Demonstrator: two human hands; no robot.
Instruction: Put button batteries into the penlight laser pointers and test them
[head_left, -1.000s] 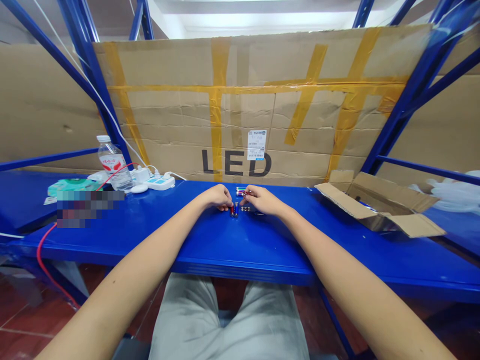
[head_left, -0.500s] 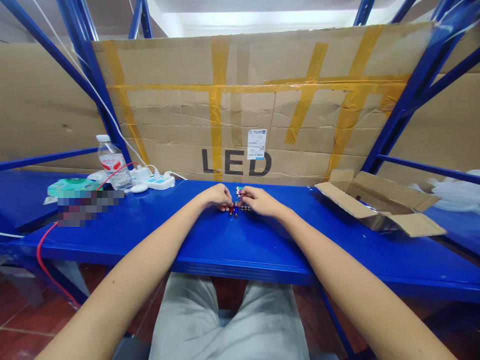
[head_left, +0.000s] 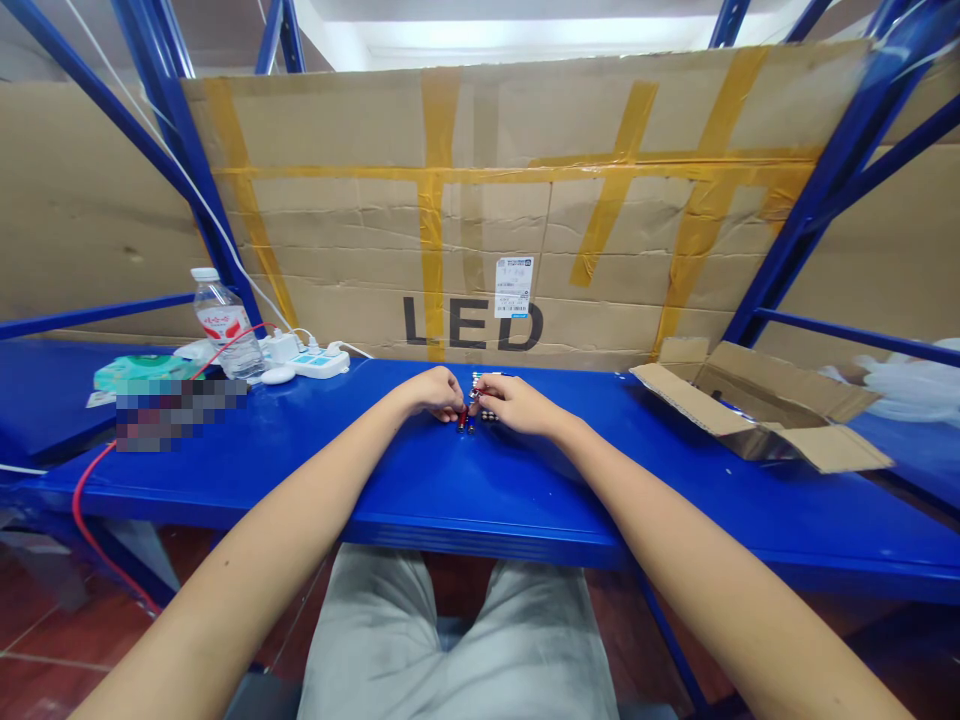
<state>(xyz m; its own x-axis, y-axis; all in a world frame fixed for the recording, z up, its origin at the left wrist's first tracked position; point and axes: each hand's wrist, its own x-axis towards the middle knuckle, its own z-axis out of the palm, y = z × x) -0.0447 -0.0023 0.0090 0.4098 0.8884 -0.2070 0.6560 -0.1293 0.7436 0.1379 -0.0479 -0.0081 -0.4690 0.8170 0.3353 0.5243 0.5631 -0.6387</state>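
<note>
My left hand [head_left: 438, 393] is closed, its fingertips pinched at the upper end of a small red metal cylinder [head_left: 462, 422] on the blue table. Just right of that cylinder lies a blue one [head_left: 472, 424], close beside it. My right hand [head_left: 513, 402] pinches a small shiny red-and-silver piece [head_left: 475, 396] over the blue cylinder's far end; its exact kind is too small to make out. Behind and under the right fingers are several small silver-ended pieces [head_left: 489, 415], partly hidden. More small coloured pieces [head_left: 477, 377] lie beyond, mostly covered by the right hand.
An open cardboard box [head_left: 750, 410] stands on the right of the blue table [head_left: 480, 500]. At left are a water bottle [head_left: 225, 325], a white power strip [head_left: 322, 362], a green packet [head_left: 142, 372] and a red cable [head_left: 82, 500]. A large cardboard sheet [head_left: 337, 250] closes the back.
My right hand has moved slightly left, bringing the red-and-silver piece nearer the far end of the blue cylinder. My left hand stays at the red cylinder.
</note>
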